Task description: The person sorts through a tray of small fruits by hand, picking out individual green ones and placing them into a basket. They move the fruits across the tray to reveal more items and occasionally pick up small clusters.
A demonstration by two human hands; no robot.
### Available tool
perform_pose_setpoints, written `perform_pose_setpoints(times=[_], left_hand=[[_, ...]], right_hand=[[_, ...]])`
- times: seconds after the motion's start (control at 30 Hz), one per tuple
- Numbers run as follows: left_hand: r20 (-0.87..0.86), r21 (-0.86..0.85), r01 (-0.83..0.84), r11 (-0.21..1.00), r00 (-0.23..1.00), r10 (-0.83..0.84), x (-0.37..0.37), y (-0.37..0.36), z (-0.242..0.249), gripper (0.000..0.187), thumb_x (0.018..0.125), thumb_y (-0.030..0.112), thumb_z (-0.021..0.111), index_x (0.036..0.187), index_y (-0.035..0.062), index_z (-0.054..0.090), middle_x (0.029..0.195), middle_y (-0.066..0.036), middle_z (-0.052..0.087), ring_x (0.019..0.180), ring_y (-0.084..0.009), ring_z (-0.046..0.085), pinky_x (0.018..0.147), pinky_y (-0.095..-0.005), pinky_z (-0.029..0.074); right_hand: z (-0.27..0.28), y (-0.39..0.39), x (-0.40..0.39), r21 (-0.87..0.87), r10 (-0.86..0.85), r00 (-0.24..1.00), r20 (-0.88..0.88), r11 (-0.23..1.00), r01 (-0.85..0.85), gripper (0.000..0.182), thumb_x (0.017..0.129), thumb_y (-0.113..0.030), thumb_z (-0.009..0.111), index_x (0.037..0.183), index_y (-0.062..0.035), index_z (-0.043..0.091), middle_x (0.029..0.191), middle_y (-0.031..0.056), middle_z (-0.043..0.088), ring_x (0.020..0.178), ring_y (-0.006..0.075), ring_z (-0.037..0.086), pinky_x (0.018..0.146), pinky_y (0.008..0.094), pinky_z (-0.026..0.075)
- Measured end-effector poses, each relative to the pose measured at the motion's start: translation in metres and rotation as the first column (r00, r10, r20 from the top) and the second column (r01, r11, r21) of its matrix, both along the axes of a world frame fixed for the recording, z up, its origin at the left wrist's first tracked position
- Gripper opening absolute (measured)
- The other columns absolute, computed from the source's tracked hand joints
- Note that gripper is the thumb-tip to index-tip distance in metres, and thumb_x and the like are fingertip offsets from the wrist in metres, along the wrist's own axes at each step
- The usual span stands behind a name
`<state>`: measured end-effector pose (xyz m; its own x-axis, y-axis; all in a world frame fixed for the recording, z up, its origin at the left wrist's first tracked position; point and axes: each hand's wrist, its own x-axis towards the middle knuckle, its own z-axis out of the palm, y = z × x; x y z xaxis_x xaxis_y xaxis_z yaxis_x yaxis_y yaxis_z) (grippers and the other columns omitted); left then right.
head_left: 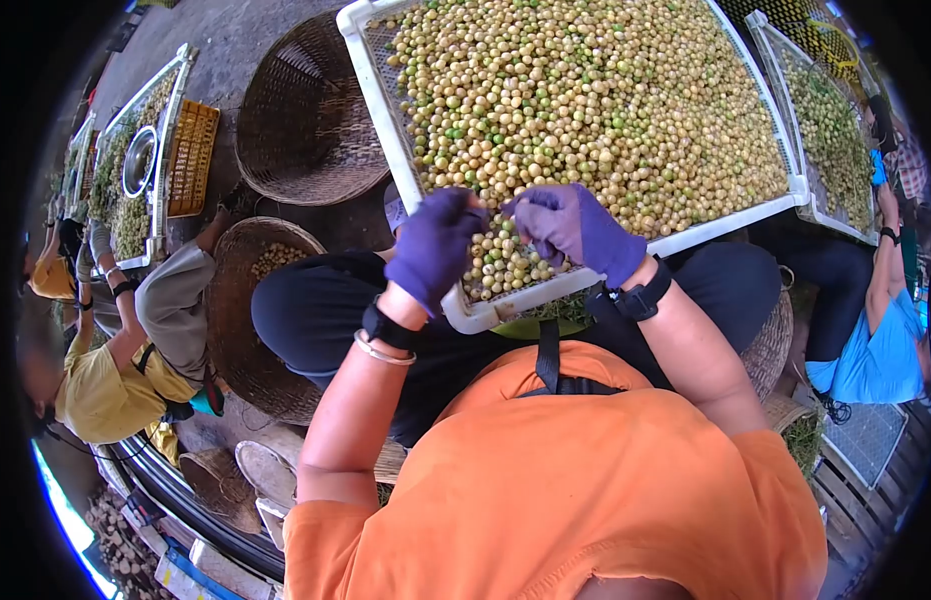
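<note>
A white-rimmed tray (725, 232) in front of me holds a broad layer of small round yellow-green fruits (575, 90). Both hands wear purple gloves and hover over its near left corner. My left hand (437, 243) has its fingers curled together at the left rim; anything between the fingertips is too small to make out. To its right, my right hand (577, 228) is bent inward with thumb and fingers drawn together, and what it pinches, if anything, is hidden. A small gap separates the two hands, with fruits showing below it.
Left of the tray stand a large woven basket (260, 120) and another basket (225, 320) with some fruits inside. A person in yellow (105, 395) works at a tray at the far left. A person in blue (870, 345) sits by another tray (825, 140) at the right.
</note>
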<state>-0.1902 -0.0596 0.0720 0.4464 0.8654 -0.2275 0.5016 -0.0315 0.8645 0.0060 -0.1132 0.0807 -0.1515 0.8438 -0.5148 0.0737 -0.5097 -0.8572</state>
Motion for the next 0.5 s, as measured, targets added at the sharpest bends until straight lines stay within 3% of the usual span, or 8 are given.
perform_pose_setpoints(times=[0.07, 0.1, 0.2, 0.23, 0.33, 0.37, 0.5], left_hand=[[-0.142, 0.214, -0.034, 0.976, 0.988, 0.066, -0.014, 0.015, -0.008, 0.018, 0.079, 0.004, 0.063, 0.097, 0.0034, 0.064, 0.09, -0.012, 0.066, 0.084, -0.026, 0.065, 0.075, -0.0338, 0.05], [-0.272, 0.485, 0.045, 0.873, 0.957, 0.102, -0.019, 0.015, -0.009, 0.016, 0.078, 0.011, 0.066, 0.094, 0.0085, 0.066, 0.086, -0.011, 0.065, 0.081, -0.0267, 0.065, 0.073, -0.0385, 0.051], [-0.587, 0.233, 0.383, 0.894, 0.788, -0.185, -0.014, 0.006, -0.006, 0.013, 0.076, 0.021, 0.068, 0.088, 0.0142, 0.07, 0.084, -0.009, 0.064, 0.079, -0.0289, 0.064, 0.071, -0.0417, 0.05], [-0.717, 0.156, 0.486, 0.86, 0.655, -0.24, -0.003, 0.0, -0.009, 0.012, 0.074, 0.029, 0.07, 0.081, 0.0191, 0.071, 0.085, -0.007, 0.064, 0.08, -0.0289, 0.064, 0.069, -0.0402, 0.05], [-0.872, 0.134, 0.629, 0.766, 0.441, -0.21, 0.012, -0.022, -0.042, 0.011, 0.078, 0.021, 0.062, 0.078, 0.0152, 0.071, 0.084, -0.007, 0.065, 0.081, -0.0253, 0.065, 0.066, -0.0397, 0.05], [-0.871, 0.128, 0.644, 0.754, 0.437, -0.225, 0.015, -0.025, -0.044, 0.011, 0.079, 0.02, 0.06, 0.078, 0.0145, 0.07, 0.083, -0.007, 0.065, 0.081, -0.0251, 0.065, 0.066, -0.0395, 0.05], [-0.845, 0.173, 0.679, 0.714, 0.475, -0.247, 0.02, -0.035, -0.049, 0.012, 0.081, 0.017, 0.058, 0.081, 0.0134, 0.069, 0.081, -0.007, 0.064, 0.081, -0.0242, 0.064, 0.066, -0.038, 0.049]], right_hand=[[-0.021, 0.003, 0.001, 0.217, -0.038, 0.966, 0.255, 0.976, -0.019, 0.02, 0.088, -0.019, 0.058, 0.079, -0.0023, 0.063, 0.067, 0.0033, 0.06, 0.054, 0.0101, 0.053, 0.051, 0.0247, 0.043], [-0.046, 0.0, 0.004, 0.444, -0.033, 0.884, 0.467, 0.873, -0.203, 0.016, 0.086, -0.019, 0.061, 0.087, -0.0031, 0.063, 0.076, 0.0108, 0.062, 0.062, 0.0192, 0.06, 0.058, 0.0324, 0.048], [-0.068, -0.007, -0.003, 0.429, 0.067, 0.64, 0.766, 0.687, -0.586, 0.012, 0.084, -0.017, 0.06, 0.09, -0.0062, 0.063, 0.084, 0.0168, 0.061, 0.069, 0.0288, 0.063, 0.061, 0.0388, 0.049], [-0.069, -0.008, -0.007, 0.27, 0.141, 0.496, 0.857, 0.697, -0.664, 0.009, 0.082, -0.012, 0.057, 0.084, -0.0068, 0.064, 0.082, 0.0148, 0.06, 0.076, 0.0314, 0.065, 0.066, 0.0405, 0.052], [-0.074, -0.014, -0.021, 0.106, 0.126, 0.243, 0.962, 0.647, -0.755, 0.009, 0.08, -0.009, 0.056, 0.083, -0.0064, 0.064, 0.081, 0.0135, 0.061, 0.072, 0.0274, 0.066, 0.061, 0.0386, 0.053], [-0.075, -0.015, -0.02, 0.13, 0.101, 0.243, 0.965, 0.621, -0.773, 0.01, 0.08, -0.009, 0.055, 0.082, -0.0058, 0.064, 0.081, 0.0129, 0.061, 0.07, 0.0242, 0.067, 0.058, 0.0374, 0.054], [-0.074, -0.024, -0.017, 0.159, 0.097, 0.279, 0.955, 0.627, -0.763, 0.009, 0.08, -0.009, 0.056, 0.081, -0.0055, 0.064, 0.08, 0.0128, 0.061, 0.068, 0.0245, 0.066, 0.058, 0.0367, 0.053]])
